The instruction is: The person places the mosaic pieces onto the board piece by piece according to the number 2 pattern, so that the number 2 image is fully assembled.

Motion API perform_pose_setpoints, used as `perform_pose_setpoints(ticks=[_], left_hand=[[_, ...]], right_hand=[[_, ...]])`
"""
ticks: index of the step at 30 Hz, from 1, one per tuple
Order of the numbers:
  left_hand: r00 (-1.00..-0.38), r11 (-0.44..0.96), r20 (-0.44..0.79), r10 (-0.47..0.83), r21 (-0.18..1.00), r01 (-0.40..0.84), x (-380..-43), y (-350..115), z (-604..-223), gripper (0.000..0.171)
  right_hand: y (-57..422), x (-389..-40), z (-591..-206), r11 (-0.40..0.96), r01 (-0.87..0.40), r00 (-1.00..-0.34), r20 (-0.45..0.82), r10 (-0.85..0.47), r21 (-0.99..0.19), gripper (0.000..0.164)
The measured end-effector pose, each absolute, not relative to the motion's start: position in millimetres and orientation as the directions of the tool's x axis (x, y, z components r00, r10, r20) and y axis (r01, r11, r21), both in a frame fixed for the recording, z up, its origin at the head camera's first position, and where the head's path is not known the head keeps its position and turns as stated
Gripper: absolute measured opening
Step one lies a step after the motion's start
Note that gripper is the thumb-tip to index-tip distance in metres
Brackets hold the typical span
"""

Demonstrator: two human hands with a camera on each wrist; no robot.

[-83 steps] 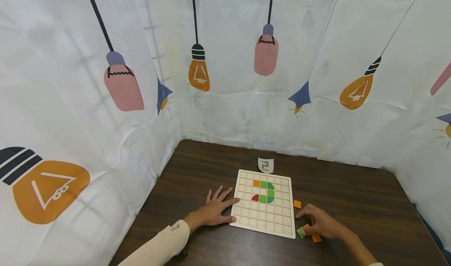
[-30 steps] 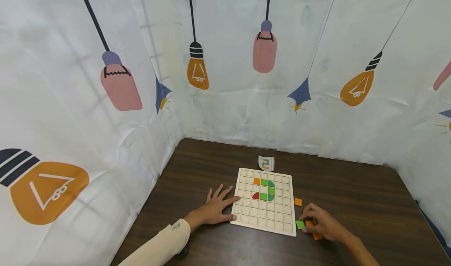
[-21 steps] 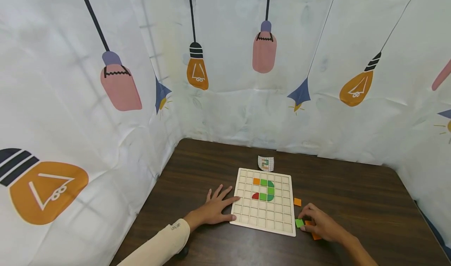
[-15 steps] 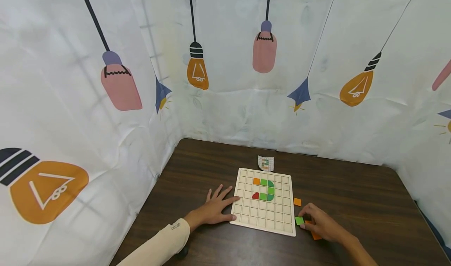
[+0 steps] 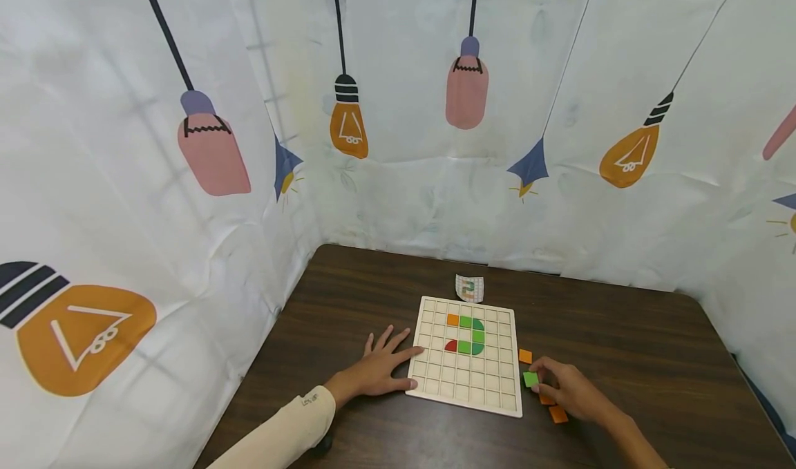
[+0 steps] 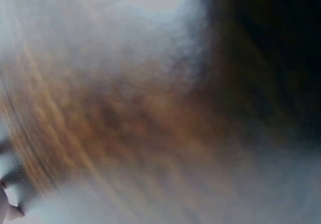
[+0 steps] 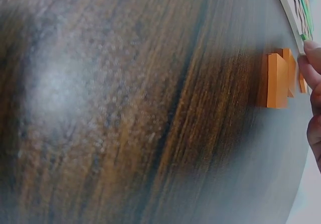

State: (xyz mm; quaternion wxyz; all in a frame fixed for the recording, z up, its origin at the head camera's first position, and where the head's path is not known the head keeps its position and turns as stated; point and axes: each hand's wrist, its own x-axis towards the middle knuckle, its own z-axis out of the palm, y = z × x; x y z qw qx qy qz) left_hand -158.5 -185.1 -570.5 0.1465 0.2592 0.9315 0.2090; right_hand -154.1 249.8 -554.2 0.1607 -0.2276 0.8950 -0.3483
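Observation:
A pale wooden grid board lies on the dark table, with orange, green and red tiles set in several of its squares. My left hand has its fingers spread, thumb and a fingertip resting on the board's left edge. Just off the right edge, my right hand pinches a light green square tile between thumb and fingers. Below that hand are orange tiles, one partly covered by the thumb and another orange tile in plain sight. The right wrist view shows thick orange blocks beside the fingertips.
A small printed card with a coloured grid pattern lies behind the board. One more orange tile sits by the board's right edge. A white sheet printed with lamps hangs behind and left of the brown table.
My right hand has drawn the green tile a little away from me, off the orange tiles, which now show more. The left hand stays in place on the board.

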Motion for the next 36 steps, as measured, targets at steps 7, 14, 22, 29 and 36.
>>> perform_pose_setpoints(ticks=[7,14,22,29,36], left_hand=[[-0.824,0.780,-0.167,0.542,0.466,0.418,-158,-185,-570,0.068],[-0.824,0.781,-0.167,0.542,0.461,0.421,-157,-185,-569,0.069],[-0.826,0.784,-0.168,0.538,0.460,0.418,-157,-185,-569,0.069],[-0.822,0.777,-0.161,0.546,0.463,0.426,-158,-185,-571,0.068],[-0.820,0.771,-0.157,0.550,0.473,0.427,-157,-186,-569,0.068]], right_hand=[[247,-153,-554,0.671,-0.269,-0.875,-0.117,-0.470,-0.691,0.028],[241,-155,-554,0.672,-0.187,-0.914,-0.124,-0.386,-0.717,0.030],[225,-156,-558,0.592,-0.228,-0.934,0.002,-0.357,-0.773,0.027],[210,-157,-559,0.520,-0.266,-0.924,0.061,-0.378,-0.812,0.027],[198,-159,-560,0.482,-0.289,-0.908,0.076,-0.413,-0.827,0.027]])
